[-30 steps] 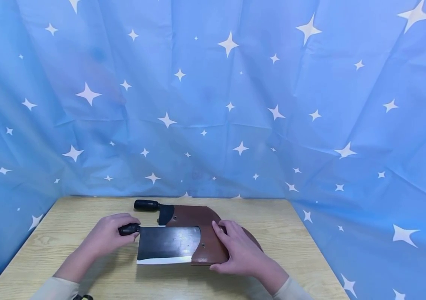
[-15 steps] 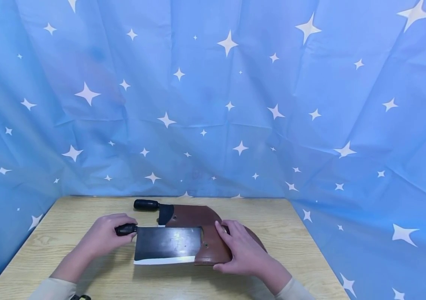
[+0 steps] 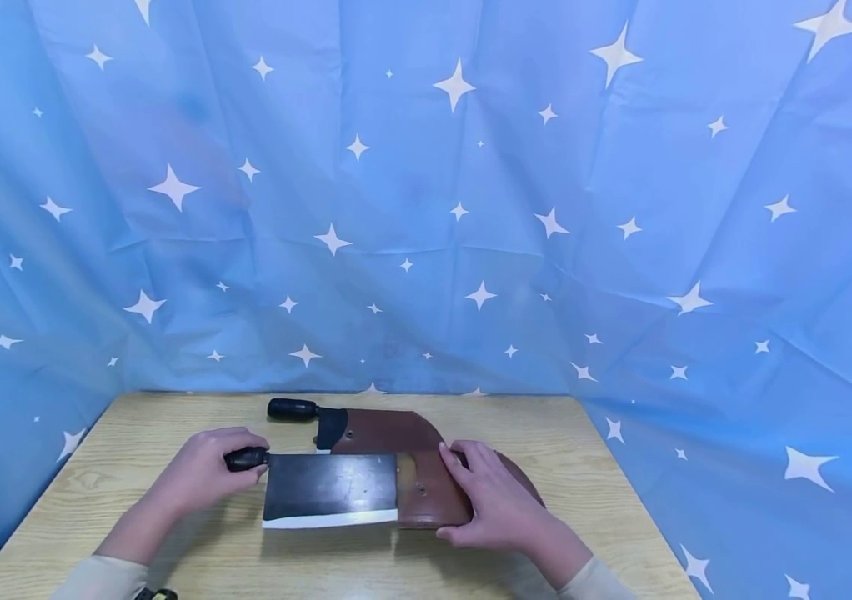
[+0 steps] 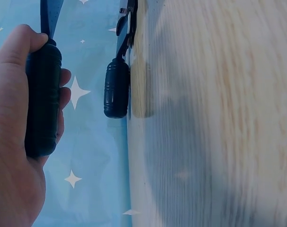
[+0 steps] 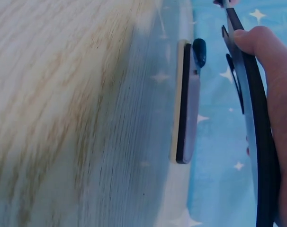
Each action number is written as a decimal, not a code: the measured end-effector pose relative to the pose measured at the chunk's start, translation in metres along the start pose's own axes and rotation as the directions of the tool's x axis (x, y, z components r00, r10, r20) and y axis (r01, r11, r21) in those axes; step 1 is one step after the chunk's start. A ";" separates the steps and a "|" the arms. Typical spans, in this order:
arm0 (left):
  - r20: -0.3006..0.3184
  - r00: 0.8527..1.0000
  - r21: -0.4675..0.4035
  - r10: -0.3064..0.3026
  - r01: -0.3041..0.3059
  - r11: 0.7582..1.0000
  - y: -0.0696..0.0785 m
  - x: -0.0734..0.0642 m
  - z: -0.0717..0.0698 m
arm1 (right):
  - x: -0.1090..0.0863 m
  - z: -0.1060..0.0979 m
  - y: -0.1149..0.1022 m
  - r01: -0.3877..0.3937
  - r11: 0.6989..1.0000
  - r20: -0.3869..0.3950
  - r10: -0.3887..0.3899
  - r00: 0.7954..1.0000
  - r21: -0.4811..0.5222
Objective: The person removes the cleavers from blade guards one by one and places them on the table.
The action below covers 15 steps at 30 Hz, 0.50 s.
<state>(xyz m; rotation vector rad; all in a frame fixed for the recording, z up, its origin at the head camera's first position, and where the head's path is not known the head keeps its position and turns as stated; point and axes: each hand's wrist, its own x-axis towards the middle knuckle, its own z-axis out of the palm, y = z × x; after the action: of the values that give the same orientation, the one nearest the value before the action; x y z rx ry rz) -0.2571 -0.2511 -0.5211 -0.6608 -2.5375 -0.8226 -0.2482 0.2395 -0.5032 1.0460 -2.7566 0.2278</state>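
In the head view my left hand (image 3: 208, 471) grips the black handle (image 3: 246, 458) of a cleaver, whose dark blade (image 3: 330, 487) has a bright lower edge. To the right, my right hand (image 3: 497, 500) holds a brown leather sheath (image 3: 426, 500) between thumb and fingers. The blade's far end is right at the sheath's mouth, nearly its whole length exposed. Both are held above the table and cast shadows on it. The left wrist view shows fingers wrapped round the handle (image 4: 43, 99); the right wrist view shows the sheath (image 5: 262, 142) edge-on, gripped along its side.
A second cleaver with a black handle (image 3: 293, 410) lies behind, in its own brown sheath (image 3: 384, 429), partly hidden by the held one. The wooden table (image 3: 171, 417) ends at a blue curtain (image 3: 426, 167) with white stars.
My left hand has drawn the cleaver a little left, while my right hand has moved the sheath right. More of the blade shows, its end now at the sheath's mouth.
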 end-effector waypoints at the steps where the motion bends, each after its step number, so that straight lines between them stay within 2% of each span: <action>1: 0.000 1.000 0.002 0.001 -0.001 1.000 -0.001 0.000 0.000 | -0.001 0.000 0.001 -0.002 1.000 -0.001 0.002 1.000 0.002; 11: -0.004 1.000 0.016 0.004 -0.003 1.000 -0.007 -0.001 -0.001 | -0.007 -0.005 0.009 -0.031 0.998 0.030 0.029 0.999 0.047; 15: 0.001 1.000 0.012 -0.008 0.008 1.000 -0.008 -0.003 -0.003 | -0.010 -0.005 0.015 -0.017 0.999 0.015 0.017 1.000 0.034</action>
<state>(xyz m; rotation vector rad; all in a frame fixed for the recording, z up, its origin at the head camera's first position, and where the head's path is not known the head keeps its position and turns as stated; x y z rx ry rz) -0.2584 -0.2595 -0.5235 -0.6484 -2.5456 -0.8094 -0.2502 0.2575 -0.5019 1.0369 -2.7850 0.2723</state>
